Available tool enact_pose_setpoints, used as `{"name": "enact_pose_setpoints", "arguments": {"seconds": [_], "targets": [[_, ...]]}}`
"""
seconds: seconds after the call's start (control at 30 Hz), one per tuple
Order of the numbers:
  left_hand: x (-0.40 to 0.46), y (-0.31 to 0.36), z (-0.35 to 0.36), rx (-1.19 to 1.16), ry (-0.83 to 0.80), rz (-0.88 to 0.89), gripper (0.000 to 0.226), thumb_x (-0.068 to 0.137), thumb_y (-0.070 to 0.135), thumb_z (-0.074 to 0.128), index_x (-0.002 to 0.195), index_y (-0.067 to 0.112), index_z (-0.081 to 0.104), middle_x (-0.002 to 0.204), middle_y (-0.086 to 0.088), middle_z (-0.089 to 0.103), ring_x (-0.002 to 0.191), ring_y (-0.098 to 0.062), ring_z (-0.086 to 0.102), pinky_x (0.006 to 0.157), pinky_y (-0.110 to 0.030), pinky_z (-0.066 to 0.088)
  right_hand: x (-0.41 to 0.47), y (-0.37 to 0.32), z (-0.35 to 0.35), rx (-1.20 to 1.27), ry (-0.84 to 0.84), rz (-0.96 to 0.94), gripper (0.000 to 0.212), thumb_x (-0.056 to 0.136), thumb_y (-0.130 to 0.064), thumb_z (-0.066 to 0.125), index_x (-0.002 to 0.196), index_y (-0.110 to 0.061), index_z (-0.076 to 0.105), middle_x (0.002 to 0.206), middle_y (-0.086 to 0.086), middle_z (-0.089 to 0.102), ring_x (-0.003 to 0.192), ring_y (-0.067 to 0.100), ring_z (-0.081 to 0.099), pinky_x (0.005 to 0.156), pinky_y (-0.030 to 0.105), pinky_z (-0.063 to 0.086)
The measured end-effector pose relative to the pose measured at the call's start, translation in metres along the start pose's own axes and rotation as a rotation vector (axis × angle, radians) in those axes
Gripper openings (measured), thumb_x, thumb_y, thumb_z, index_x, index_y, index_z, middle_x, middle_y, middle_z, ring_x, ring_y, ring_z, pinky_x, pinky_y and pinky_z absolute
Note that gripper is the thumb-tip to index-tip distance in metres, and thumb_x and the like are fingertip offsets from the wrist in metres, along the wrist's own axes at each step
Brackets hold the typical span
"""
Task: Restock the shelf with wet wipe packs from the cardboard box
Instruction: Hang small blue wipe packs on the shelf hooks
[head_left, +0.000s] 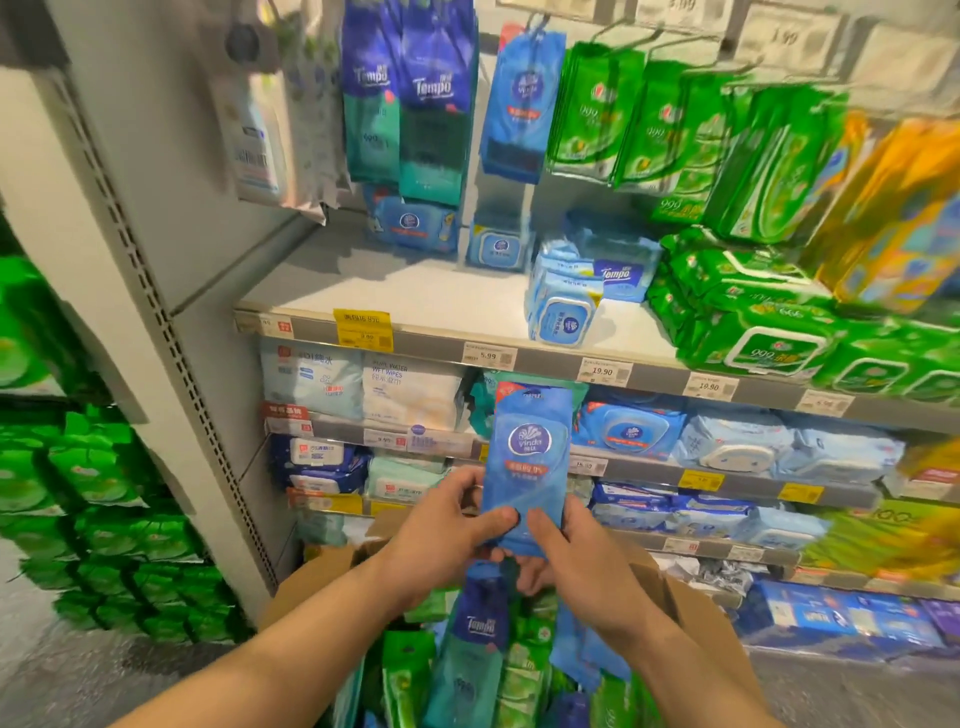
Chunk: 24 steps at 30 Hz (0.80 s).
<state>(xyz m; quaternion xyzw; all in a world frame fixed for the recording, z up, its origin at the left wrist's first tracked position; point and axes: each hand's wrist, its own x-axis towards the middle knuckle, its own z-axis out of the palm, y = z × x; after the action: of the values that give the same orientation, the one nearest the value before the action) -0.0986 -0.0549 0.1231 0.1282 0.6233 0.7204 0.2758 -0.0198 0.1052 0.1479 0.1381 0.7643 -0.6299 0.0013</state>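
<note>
1. I stand at a shop shelf stocked with wipes: green packs to the right, blue ones in the middle, and hanging packs on pegs above.
2. The cardboard box sits open below me, full of mixed green and blue packs standing on end.
3. I hold one blue wet wipe pack upright above the box, in front of the lower shelves.
4. My left hand pinches its lower left edge, thumb on the front.
5. My right hand grasps the lower right corner, thumb on the face and fingers behind.
6. It looks light, flat and soft, a glossy film pouch that bends easily and may slip.
7. I judge the best hold is at the sealed edges or flat across the body, leaving the top header free for the peg where matching hanging blue packs are.
</note>
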Motion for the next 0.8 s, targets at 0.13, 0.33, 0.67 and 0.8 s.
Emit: {"name": "enact_pose_setpoints", "arguments": {"seconds": [0.13,0.33,0.67,0.8], "targets": [[0.004,0.038,0.001,0.011,-0.038,0.097,0.040,0.095,0.005,0.071,0.131,0.011,0.055,0.117,-0.013,0.075,0.086,-0.020,0.070,0.071,-0.038,0.054,0.018,-0.029,-0.004,0.045,0.032,-0.090,0.011,0.107,-0.019,0.050,0.112,-0.016,0.059,0.093,0.012,0.075,0.049,0.025,0.054,0.053,0.039,0.046],[0.029,0.103,-0.001,0.073,0.062,0.244,0.038,0.095,0.002,0.070,0.130,0.011,0.059,0.110,-0.008,0.078,0.076,-0.017,0.068,0.061,-0.030,0.054,0.054,-0.087,-0.019,0.050,0.017,-0.256,0.013,0.106,-0.023,0.052,0.109,-0.012,0.059,0.065,0.008,0.065,0.044,0.020,0.047,0.046,0.029,0.041],[0.095,0.215,-0.004,0.134,0.125,0.428,0.027,0.102,0.010,0.061,0.129,0.013,0.060,0.105,-0.006,0.079,0.083,-0.018,0.071,0.064,-0.026,0.057,0.128,-0.186,-0.041,0.027,0.070,-0.461,0.016,0.107,-0.023,0.048,0.104,-0.009,0.055,0.062,0.007,0.060,0.046,0.019,0.051,0.051,0.031,0.046],[0.112,0.244,-0.003,0.149,0.159,0.508,0.021,0.103,0.010,0.060,0.123,0.017,0.064,0.103,-0.002,0.079,0.079,-0.016,0.071,0.062,-0.025,0.055,0.151,-0.213,-0.044,0.114,0.067,-0.518,0.018,0.108,-0.023,0.046,0.102,-0.011,0.058,0.058,0.001,0.058,0.046,0.017,0.050,0.052,0.032,0.046]]}}
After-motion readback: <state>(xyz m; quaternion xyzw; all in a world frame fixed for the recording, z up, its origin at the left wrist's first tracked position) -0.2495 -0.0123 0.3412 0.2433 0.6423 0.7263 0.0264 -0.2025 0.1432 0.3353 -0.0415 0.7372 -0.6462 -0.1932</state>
